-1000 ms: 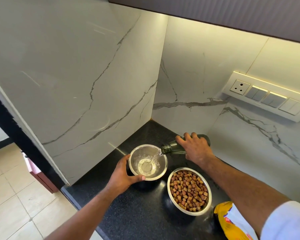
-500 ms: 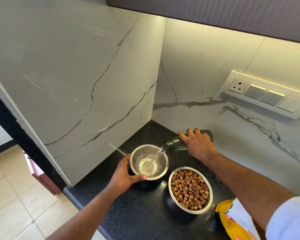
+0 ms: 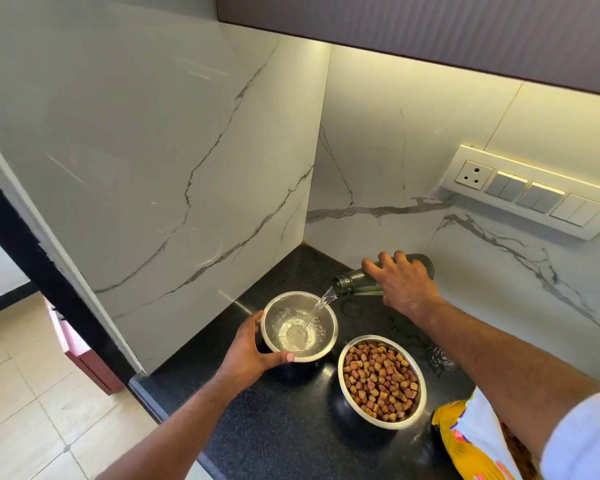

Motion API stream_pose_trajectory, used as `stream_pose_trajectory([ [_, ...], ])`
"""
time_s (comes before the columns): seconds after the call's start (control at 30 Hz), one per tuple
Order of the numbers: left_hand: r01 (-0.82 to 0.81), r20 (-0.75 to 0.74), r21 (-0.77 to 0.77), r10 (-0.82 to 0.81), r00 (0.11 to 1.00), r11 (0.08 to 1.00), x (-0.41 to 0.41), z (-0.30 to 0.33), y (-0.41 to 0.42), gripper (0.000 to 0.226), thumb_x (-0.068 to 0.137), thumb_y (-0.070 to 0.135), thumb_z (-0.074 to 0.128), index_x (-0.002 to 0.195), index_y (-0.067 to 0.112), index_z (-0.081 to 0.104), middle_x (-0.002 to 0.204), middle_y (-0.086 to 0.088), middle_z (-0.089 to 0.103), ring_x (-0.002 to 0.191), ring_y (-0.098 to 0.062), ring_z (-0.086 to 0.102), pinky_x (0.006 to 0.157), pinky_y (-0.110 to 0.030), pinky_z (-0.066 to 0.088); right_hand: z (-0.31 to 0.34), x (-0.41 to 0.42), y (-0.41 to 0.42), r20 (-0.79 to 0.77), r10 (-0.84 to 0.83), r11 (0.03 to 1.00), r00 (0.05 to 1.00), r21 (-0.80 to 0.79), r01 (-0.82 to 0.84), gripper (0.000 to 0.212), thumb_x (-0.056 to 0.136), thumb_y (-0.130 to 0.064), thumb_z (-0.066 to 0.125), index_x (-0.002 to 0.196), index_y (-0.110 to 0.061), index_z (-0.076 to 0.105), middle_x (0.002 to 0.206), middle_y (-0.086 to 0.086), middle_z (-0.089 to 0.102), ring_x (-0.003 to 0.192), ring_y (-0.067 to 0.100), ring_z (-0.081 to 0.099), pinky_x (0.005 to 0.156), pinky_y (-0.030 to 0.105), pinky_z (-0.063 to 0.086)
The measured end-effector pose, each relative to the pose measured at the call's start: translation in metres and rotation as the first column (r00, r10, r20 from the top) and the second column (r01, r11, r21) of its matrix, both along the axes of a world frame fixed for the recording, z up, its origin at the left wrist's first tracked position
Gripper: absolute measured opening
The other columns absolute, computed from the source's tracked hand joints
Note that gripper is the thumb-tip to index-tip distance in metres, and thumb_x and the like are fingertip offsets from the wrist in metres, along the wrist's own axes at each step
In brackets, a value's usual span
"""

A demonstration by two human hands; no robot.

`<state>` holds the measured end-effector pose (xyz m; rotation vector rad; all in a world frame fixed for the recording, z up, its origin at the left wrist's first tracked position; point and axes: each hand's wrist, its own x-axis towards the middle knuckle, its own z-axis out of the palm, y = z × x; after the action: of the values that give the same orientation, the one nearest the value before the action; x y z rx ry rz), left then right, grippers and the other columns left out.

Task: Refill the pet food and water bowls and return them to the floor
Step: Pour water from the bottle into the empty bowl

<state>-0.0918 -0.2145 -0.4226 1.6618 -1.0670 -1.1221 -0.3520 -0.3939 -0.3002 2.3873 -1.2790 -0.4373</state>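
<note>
A steel water bowl (image 3: 329,320) stands on the black counter (image 3: 291,427), with water swirling in its bottom. My left hand (image 3: 248,356) grips its near-left rim. My right hand (image 3: 402,285) holds a dark green glass bottle (image 3: 352,284) tipped almost flat, and a stream of water runs from its mouth into the bowl. To the right and nearer me sits a second steel bowl (image 3: 421,403) filled with brown kibble.
A yellow and white pet food bag (image 3: 465,441) lies at the counter's right front, partly under my right arm. Marble walls close the corner behind and to the left. A switch panel (image 3: 527,194) is on the right wall. Tiled floor (image 3: 25,403) lies below left.
The bottle has stayed tipped and water keeps pouring; the water level in the bowl has risen slightly. Both hands hold their places.
</note>
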Motion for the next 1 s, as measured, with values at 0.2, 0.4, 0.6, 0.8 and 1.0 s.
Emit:
stream_pose_trajectory([
  [0.2, 0.001, -0.010, -0.008, -0.001, 1.000, 1.000, -0.0015, 0.0013, 0.0014, 0.124, 0.052, 0.049, 0.099, 0.155, 0.029, 0.031, 0.159, 0.000, 0.040, 0.146, -0.021, 0.039, 0.123, -0.050, 0.033, 0.0066, -0.0004, 0.0007, -0.008, -0.006, 1.000, 1.000, -0.016, 0.006, 0.092, 0.079, -0.032, 0.083, 0.148, -0.028, 0.022, 0.139, 0.015, 0.048, 0.122, 0.036, 0.052, 0.088, 0.047, 0.058],
  [0.4, 0.003, -0.025, -0.018, -0.003, 1.000, 1.000, -0.0020, 0.0016, 0.0026, 0.122, 0.054, 0.046, 0.099, 0.154, 0.029, 0.031, 0.159, -0.001, 0.040, 0.146, -0.020, 0.039, 0.122, -0.046, 0.034, 0.0100, -0.0018, 0.0010, -0.030, -0.008, 0.999, 1.000, -0.035, 0.007, 0.092, 0.080, -0.032, 0.082, 0.149, -0.026, 0.022, 0.140, 0.016, 0.048, 0.122, 0.036, 0.052, 0.087, 0.046, 0.059],
  [0.6, 0.000, -0.039, -0.010, -0.001, 0.999, 1.000, -0.0021, 0.0004, 0.0023, 0.125, 0.054, 0.046, 0.099, 0.156, 0.027, 0.030, 0.160, -0.001, 0.039, 0.147, -0.021, 0.038, 0.123, -0.049, 0.032, 0.0111, -0.0019, -0.0015, -0.041, -0.026, 0.999, 0.999, -0.048, 0.024, 0.093, 0.077, -0.032, 0.084, 0.147, -0.027, 0.024, 0.137, 0.016, 0.050, 0.120, 0.036, 0.054, 0.083, 0.046, 0.060],
  [0.8, -0.005, -0.025, -0.016, 0.005, 1.000, 1.000, -0.0024, -0.0009, 0.0030, 0.124, 0.053, 0.049, 0.099, 0.154, 0.030, 0.031, 0.159, 0.000, 0.040, 0.145, -0.018, 0.039, 0.121, -0.044, 0.034, 0.0091, -0.0021, -0.0060, -0.055, -0.042, 0.998, 0.998, -0.042, 0.040, 0.096, 0.072, -0.031, 0.088, 0.144, -0.026, 0.026, 0.133, 0.015, 0.053, 0.115, 0.037, 0.056, 0.075, 0.045, 0.061],
  [1.0, -0.006, -0.036, -0.004, 0.006, 0.999, 1.000, -0.0014, -0.0023, 0.0018, 0.124, 0.052, 0.049, 0.099, 0.155, 0.030, 0.030, 0.160, 0.000, 0.039, 0.146, -0.020, 0.038, 0.120, -0.044, 0.033, 0.0089, -0.0010, -0.0070, -0.064, -0.048, 0.998, 0.997, -0.044, 0.045, 0.095, 0.071, -0.030, 0.088, 0.144, -0.026, 0.028, 0.131, 0.015, 0.054, 0.113, 0.037, 0.057, 0.073, 0.045, 0.061],
])
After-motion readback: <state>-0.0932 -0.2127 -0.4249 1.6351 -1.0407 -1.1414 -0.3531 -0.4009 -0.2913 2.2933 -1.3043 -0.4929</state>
